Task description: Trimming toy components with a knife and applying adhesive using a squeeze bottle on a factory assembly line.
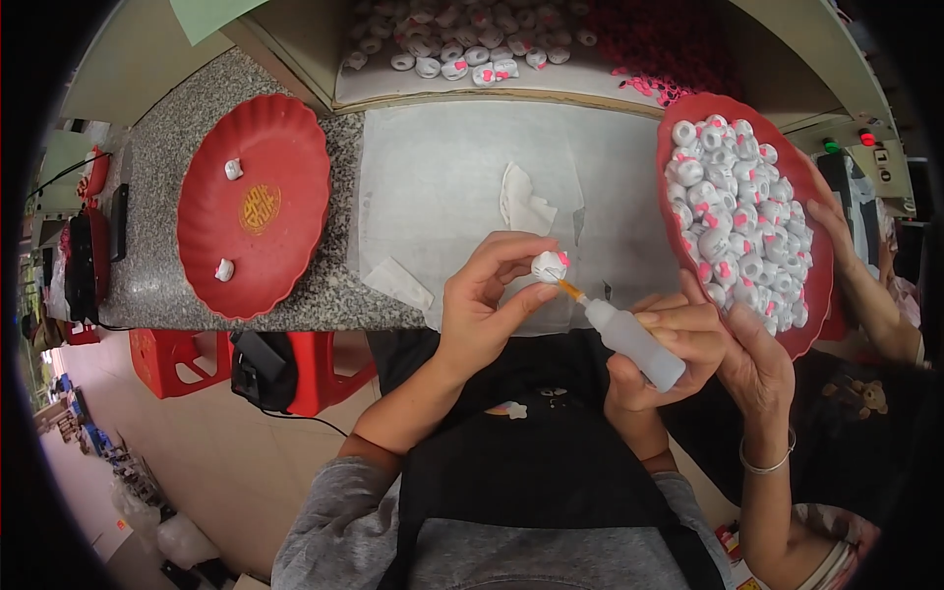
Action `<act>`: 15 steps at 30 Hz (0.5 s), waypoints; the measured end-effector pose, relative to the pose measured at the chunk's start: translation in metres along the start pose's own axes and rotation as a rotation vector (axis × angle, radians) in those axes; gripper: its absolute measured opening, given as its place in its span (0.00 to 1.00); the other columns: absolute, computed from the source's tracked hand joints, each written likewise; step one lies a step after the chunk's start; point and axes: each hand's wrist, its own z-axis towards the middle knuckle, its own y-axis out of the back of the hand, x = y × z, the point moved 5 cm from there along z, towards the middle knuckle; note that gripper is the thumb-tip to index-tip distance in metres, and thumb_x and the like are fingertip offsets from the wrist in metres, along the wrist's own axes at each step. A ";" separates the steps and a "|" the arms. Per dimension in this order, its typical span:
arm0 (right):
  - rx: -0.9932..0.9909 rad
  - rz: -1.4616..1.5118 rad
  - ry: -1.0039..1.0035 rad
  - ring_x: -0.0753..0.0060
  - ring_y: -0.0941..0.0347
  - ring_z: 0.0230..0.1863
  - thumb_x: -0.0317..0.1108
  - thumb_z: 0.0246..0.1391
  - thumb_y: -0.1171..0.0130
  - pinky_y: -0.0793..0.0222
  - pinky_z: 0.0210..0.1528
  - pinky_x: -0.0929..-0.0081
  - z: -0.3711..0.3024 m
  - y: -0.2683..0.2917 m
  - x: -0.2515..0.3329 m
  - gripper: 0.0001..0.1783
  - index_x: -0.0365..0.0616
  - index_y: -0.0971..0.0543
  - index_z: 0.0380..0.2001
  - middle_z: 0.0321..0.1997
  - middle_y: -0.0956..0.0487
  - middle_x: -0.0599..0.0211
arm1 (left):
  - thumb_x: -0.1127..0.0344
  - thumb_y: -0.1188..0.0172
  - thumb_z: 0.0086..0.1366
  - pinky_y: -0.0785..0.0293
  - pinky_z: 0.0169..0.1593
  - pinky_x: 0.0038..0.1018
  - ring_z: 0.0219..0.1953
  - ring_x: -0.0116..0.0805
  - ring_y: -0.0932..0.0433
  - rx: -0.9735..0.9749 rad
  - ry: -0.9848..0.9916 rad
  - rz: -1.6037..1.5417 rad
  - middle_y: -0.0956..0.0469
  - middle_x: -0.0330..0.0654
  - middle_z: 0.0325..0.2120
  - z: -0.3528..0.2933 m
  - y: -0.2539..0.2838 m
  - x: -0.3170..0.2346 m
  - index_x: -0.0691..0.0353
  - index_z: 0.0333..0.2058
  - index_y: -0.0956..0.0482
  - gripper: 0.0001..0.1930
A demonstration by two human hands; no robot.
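Between the thumb and fingers of my left hand (482, 300) is a small white rounded figure piece (547, 266) with a pink bow. My right hand (678, 339) is wrapped round a translucent white squeeze bottle (637, 346), tilted up to the left. Its narrow amber tip (571, 289) meets the lower edge of the piece, or comes very close to it; I cannot tell which. At the left, a red scalloped tray (290, 147) carries two similar pieces, one farther (233, 169) and one nearer (224, 269).
At the right, a co-worker's hands (759, 356) hold another red tray (820, 270) heaped with white-and-pink pieces. A shelf beyond holds more white pieces (472, 39) and small pink parts (659, 59). Crumpled tissue (528, 204) lies on the pale work sheet (433, 157). Red stools (315, 379) stand below left.
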 end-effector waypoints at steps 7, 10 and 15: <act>0.159 -0.031 0.029 0.71 0.33 0.24 0.28 0.30 0.33 0.34 0.25 0.78 0.005 -0.009 0.009 0.27 0.42 0.36 0.35 0.33 0.33 0.62 | 0.81 0.46 0.49 0.38 0.48 0.27 0.43 0.34 0.33 -0.030 -0.022 0.038 0.35 0.46 0.38 -0.005 0.010 -0.008 0.70 0.39 0.33 0.16; 0.265 -0.098 -0.016 0.71 0.33 0.25 0.27 0.28 0.32 0.35 0.24 0.79 0.009 -0.015 0.016 0.28 0.43 0.35 0.35 0.34 0.33 0.62 | 0.81 0.46 0.49 0.38 0.48 0.27 0.43 0.34 0.34 -0.032 -0.036 0.059 0.35 0.46 0.38 -0.009 0.015 -0.013 0.71 0.39 0.33 0.16; 0.246 -0.082 -0.010 0.73 0.34 0.23 0.30 0.30 0.33 0.36 0.23 0.81 0.006 -0.025 0.017 0.26 0.43 0.36 0.33 0.33 0.34 0.62 | 0.82 0.46 0.48 0.38 0.47 0.27 0.43 0.34 0.34 -0.079 -0.087 0.112 0.35 0.46 0.38 -0.016 0.027 -0.024 0.71 0.39 0.33 0.16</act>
